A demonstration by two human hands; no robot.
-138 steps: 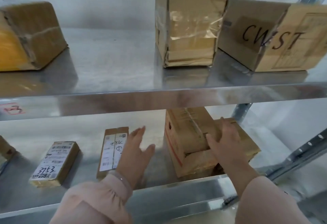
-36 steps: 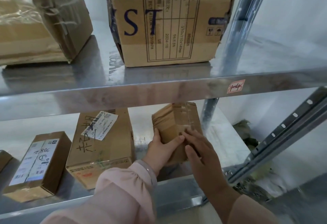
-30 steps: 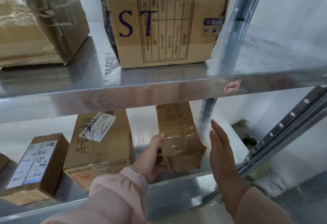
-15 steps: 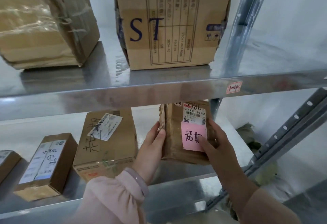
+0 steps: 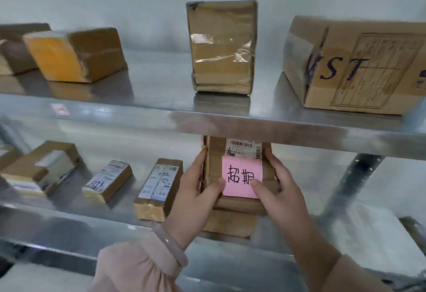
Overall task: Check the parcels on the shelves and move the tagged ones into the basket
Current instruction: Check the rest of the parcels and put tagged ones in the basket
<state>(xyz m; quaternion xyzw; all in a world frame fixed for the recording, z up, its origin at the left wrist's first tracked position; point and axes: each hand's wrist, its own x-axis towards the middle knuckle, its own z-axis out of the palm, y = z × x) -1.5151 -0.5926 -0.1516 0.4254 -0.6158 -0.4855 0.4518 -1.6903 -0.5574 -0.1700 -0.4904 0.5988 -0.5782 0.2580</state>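
Observation:
I hold a small brown cardboard parcel [image 5: 213,164] upright in front of the lower shelf, its label side facing me. A pink handwritten tag [image 5: 242,176] is stuck under a white shipping label [image 5: 244,148]. My left hand [image 5: 198,190] grips the parcel's left edge, thumb on the tag's lower corner. My right hand [image 5: 279,185] grips the right edge, thumb on the tag's bottom. Another brown box [image 5: 230,224] sits on the shelf right behind and below it. No basket is in view.
The lower metal shelf [image 5: 92,220] carries several small labelled parcels, the nearest one [image 5: 159,188] just left of my left hand. The upper shelf [image 5: 230,118] holds a taped upright box [image 5: 222,47], a yellow-ended parcel [image 5: 73,54] and a printed carton [image 5: 359,65]. A shelf post [image 5: 352,183] stands right.
The parcel was turned over, bringing its label and pink tag to face me, and both hands now clasp its sides. My view has swung left along the shelves.

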